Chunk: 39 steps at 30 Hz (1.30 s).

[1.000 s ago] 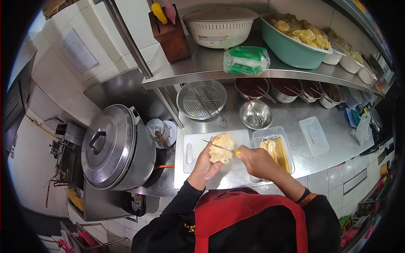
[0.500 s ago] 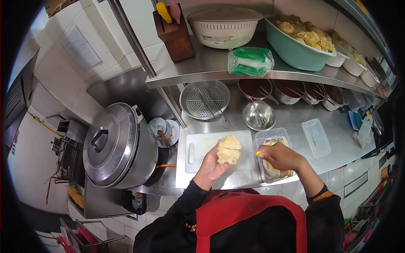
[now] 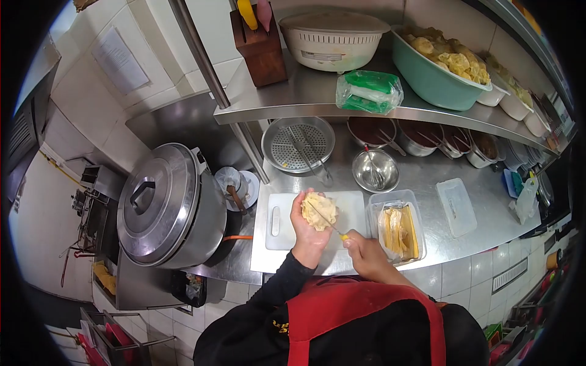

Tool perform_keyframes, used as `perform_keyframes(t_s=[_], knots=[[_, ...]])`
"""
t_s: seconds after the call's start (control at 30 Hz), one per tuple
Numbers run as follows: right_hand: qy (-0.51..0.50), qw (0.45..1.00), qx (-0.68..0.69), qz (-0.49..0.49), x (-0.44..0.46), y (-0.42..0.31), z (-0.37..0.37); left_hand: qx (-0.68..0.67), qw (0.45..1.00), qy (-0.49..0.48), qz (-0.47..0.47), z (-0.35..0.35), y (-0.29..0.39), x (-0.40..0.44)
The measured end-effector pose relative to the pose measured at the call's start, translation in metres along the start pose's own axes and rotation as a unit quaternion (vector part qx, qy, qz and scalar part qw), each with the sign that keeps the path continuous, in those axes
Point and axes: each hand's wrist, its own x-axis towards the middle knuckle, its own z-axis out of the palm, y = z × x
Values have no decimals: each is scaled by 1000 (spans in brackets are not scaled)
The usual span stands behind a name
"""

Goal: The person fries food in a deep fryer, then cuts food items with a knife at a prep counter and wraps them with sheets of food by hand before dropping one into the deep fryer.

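Observation:
My left hand [image 3: 309, 241] is turned palm up above the white cutting board [image 3: 284, 207], its fingers curled round a pale yellow, rough-surfaced piece of dough-like food [image 3: 322, 215]. My right hand [image 3: 368, 259] grips the yellow handle of a thin knife [image 3: 343, 236]. The blade lies slantwise across the food's upper face; whether it cuts in or only rests there I cannot make out. Just right of the board stands a clear plastic container [image 3: 420, 213]. Inside it are yellowish, strip-like pieces [image 3: 398, 230], partly covered by something filmy.
A large lidded pot [image 3: 162, 207] stands at the left. Behind the board are a perforated steamer tray [image 3: 284, 143] with tongs and a steel bowl [image 3: 373, 168] with a whisk. A clear lid [image 3: 456, 207] lies at the right. Overhead runs a steel shelf [image 3: 311, 112] bearing tubs.
My right hand has moved left from above the container, bringing the knife onto the food. My left hand has shifted slightly left and tilted. The container's contents are now uncovered to view.

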Motion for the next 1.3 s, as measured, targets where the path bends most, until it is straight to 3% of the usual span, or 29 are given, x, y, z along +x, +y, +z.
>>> perform_keyframes(t_s=[0.27,0.47,0.67,0.97,1.07,1.17,1.2,1.3], knots=[[-4,999,-51,-8,3,-5,4,-2,993,-80,86,3,-10,-7],[13,997,-74,-32,5,2,12,81,980,-94,155,4,-15,-16],[48,993,-81,-66,14,15,24,65,979,-97,165,6,-19,-22],[31,993,-85,-72,28,17,19,19,985,-150,76,-18,-17,-12],[-3,995,-78,-67,35,20,9,53,996,-31,67,-23,-15,-5],[-41,992,-95,-67,42,28,-8,158,983,-87,-38,-37,6,1],[-52,991,-105,-66,43,30,-12,188,978,-40,-81,-24,11,-8],[-106,985,-129,-51,45,21,-29,234,956,-99,-147,-44,30,-6]])
